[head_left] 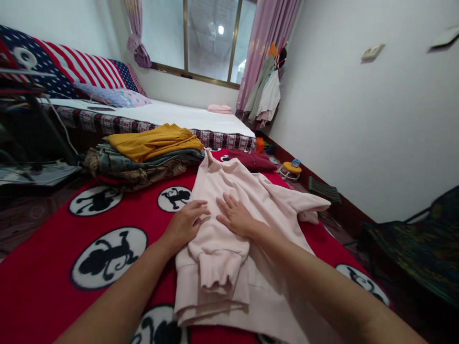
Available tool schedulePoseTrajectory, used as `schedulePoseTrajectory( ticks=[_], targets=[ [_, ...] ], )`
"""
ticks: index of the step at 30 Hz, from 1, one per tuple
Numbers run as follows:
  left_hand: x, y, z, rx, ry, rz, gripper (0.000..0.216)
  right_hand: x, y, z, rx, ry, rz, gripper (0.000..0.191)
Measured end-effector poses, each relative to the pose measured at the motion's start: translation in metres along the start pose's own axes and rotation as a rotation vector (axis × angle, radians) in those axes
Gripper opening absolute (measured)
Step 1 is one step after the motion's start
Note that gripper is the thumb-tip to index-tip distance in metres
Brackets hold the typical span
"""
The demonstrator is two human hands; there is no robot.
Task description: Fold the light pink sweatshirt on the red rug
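Note:
A pale pink sweatshirt (258, 196) lies spread on a red blanket (143, 210) printed with black figures in white circles. Its left side is folded inward, and that sleeve runs down the front with the ribbed cuff (219, 272) towards me. The other sleeve sticks out to the right. My right hand (234, 216) rests flat on the folded sleeve, fingers spread. At the sweatshirt's left edge, my left hand (186, 223) touches the fabric with fingers bent and apart, gripping nothing.
A pile of folded clothes topped by a mustard garment (158, 142) sits at the back left. Behind the sweatshirt lies a folded maroon garment (253, 160). Farther off are a bed (172, 112), a small yellow stool (292, 167) and, at right, a dark patterned chair (423, 239).

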State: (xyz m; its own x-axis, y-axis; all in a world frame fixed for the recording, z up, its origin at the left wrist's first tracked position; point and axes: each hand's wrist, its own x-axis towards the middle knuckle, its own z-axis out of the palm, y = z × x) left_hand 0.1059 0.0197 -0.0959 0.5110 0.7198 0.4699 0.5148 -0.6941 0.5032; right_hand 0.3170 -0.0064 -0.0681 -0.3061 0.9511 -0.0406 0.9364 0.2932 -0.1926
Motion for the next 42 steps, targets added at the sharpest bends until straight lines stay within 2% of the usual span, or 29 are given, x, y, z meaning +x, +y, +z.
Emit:
schedulePoseTrajectory(
  ticks=[4,9,11,13,16,18,20,23,27,29,30,31,33,35,36,39,42],
  targets=[
    [-0.016,0.016,-0.009,-0.174,-0.26,-0.019,0.042,-0.046,-0.003,0.0,0.046,-0.02,-0.103,0.056],
    [-0.049,0.038,-0.052,-0.333,-0.54,-0.059,0.04,-0.103,-0.002,-0.021,0.279,-0.05,-0.172,0.046],
    [-0.063,0.045,-0.068,-0.357,-0.59,-0.08,0.055,-0.123,-0.007,-0.031,0.383,-0.011,-0.192,0.039],
    [-0.073,0.052,-0.078,-0.318,-0.586,-0.064,0.076,-0.138,-0.012,-0.033,0.438,0.036,-0.224,0.037],
    [-0.076,0.064,-0.079,-0.233,-0.559,0.022,0.078,-0.147,-0.018,-0.021,0.432,0.09,-0.293,0.045],
    [-0.071,0.072,-0.072,-0.186,-0.538,0.059,0.064,-0.143,-0.02,-0.009,0.421,0.164,-0.32,0.034],
    [-0.064,0.076,-0.065,-0.138,-0.507,0.066,0.039,-0.136,-0.022,-0.002,0.449,0.265,-0.301,0.019],
    [-0.053,0.076,-0.061,-0.087,-0.492,0.075,0.009,-0.13,-0.027,-0.005,0.516,0.406,-0.244,0.012],
    [-0.04,0.071,-0.074,-0.099,-0.632,0.001,0.016,-0.127,-0.026,-0.013,0.486,0.439,-0.231,0.012],
    [-0.027,0.07,-0.079,-0.109,-0.717,-0.07,0.015,-0.117,-0.012,-0.013,0.478,0.455,-0.14,0.014],
    [-0.018,0.071,-0.078,-0.105,-0.713,-0.097,0.012,-0.109,-0.002,-0.012,0.477,0.478,-0.069,0.017],
    [-0.009,0.071,-0.074,-0.092,-0.665,-0.11,0.011,-0.098,0.011,-0.012,0.469,0.513,0.003,0.021],
    [0.009,0.071,-0.057,-0.052,-0.465,-0.107,0.018,-0.073,0.039,-0.013,0.407,0.589,0.107,0.025],
    [0.022,0.069,-0.032,-0.012,-0.258,-0.099,0.028,-0.046,0.066,-0.017,0.293,0.634,0.16,0.027],
    [0.025,0.067,-0.018,0.015,-0.199,-0.096,0.032,-0.034,0.078,-0.019,0.232,0.636,0.186,0.028],
    [0.022,0.059,0.016,0.142,-0.151,-0.092,0.042,-0.001,0.102,-0.027,0.1,0.567,0.337,0.032],
    [0.012,0.051,0.031,0.244,-0.146,-0.076,0.047,0.029,0.117,-0.034,0.058,0.52,0.473,0.033]
  ],
)
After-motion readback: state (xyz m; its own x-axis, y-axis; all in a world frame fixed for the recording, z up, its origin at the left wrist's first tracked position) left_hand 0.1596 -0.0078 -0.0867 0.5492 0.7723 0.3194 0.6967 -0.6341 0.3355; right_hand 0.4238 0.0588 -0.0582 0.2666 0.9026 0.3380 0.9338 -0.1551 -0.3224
